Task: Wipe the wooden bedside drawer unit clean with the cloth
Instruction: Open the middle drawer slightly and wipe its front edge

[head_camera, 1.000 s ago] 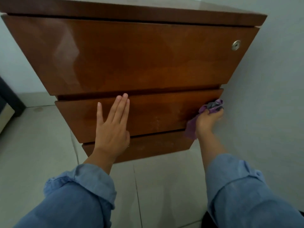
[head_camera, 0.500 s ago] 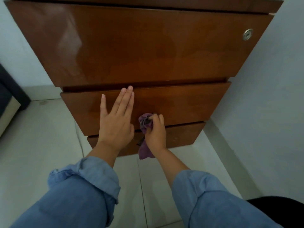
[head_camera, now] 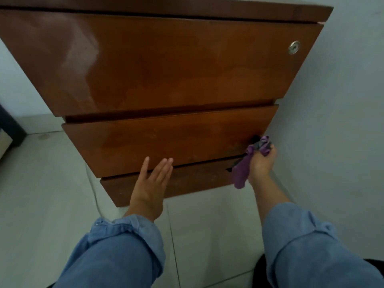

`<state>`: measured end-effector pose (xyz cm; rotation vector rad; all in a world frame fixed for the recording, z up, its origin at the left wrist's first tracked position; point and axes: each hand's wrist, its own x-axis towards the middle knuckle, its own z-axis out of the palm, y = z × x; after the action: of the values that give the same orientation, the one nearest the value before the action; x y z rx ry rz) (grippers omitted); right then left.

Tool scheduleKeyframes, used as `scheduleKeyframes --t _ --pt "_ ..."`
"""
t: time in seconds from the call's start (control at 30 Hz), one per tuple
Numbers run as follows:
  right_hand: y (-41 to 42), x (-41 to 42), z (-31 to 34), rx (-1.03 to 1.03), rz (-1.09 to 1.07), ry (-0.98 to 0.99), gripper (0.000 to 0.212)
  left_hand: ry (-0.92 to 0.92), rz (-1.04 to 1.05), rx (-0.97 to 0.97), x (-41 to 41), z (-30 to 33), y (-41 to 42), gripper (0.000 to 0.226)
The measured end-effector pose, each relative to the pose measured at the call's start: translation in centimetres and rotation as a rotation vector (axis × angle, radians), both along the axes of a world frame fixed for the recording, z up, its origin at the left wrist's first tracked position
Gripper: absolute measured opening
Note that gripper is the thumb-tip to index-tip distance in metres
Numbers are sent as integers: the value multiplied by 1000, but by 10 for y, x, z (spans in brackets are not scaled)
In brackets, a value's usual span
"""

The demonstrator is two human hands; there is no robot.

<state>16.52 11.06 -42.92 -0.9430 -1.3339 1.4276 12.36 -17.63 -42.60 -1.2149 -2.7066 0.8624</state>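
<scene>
The glossy brown wooden drawer unit (head_camera: 158,65) fills the upper view, with three drawer fronts and a round metal lock (head_camera: 293,47) on the top one. My right hand (head_camera: 260,164) grips a bunched purple cloth (head_camera: 249,161) against the right end of the middle drawer, by the unit's right edge. A tail of the cloth hangs down over the bottom drawer. My left hand (head_camera: 152,183) rests flat, fingers apart, on the bottom drawer front, its fingertips reaching the lower edge of the middle drawer.
A pale wall (head_camera: 336,121) stands close along the unit's right side. Light floor tiles (head_camera: 52,194) spread below and to the left. A dark piece of furniture (head_camera: 8,129) sits at the far left edge. Blue sleeves cover both forearms.
My right hand swept the cloth from the right end to the middle of the drawer and back to the right end. My left hand slid down from the middle drawer onto the bottom one.
</scene>
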Motion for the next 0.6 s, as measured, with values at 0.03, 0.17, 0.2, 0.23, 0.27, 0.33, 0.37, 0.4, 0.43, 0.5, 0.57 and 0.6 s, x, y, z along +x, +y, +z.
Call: scheduleKeyframes --t 0.03,0.17,0.2,0.23,0.27,0.33,0.37,0.4,0.43,0.5,0.57,0.6 --pt "6 -2 -3 30 -7 -72 40 34 48 -39 -1 -5 -4 84" --pt "-5 -14 -5 126 -108 -169 7 84 142 -98 -12 -17 -18 82" --pt "-10 -18 -11 85 -131 -183 6 83 140 -97 -14 -19 -19 82" --pt "-19 -20 -14 70 -131 -208 7 80 139 -94 -16 -20 -20 81" --pt "-31 -21 -22 72 -89 -283 10 74 140 -86 -17 -22 -21 81" --pt "-63 -22 -42 71 60 -324 17 57 147 -65 -16 -25 -21 81" --pt "-79 -24 -50 113 138 -319 17 49 149 -57 -16 -25 -20 81" --pt "-92 -27 -56 143 194 -276 21 42 148 -51 -15 -24 -19 81" --pt "-100 -30 -62 162 227 -253 26 32 144 -47 -15 -23 -18 81" --pt "-107 -32 -63 191 246 -309 30 7 135 -37 -15 -21 -19 82" --pt "-113 -31 -61 231 324 -366 26 -20 130 -24 -14 -18 -19 83" --pt "-120 -31 -58 219 407 -355 24 -35 127 -8 -14 -17 -19 82"
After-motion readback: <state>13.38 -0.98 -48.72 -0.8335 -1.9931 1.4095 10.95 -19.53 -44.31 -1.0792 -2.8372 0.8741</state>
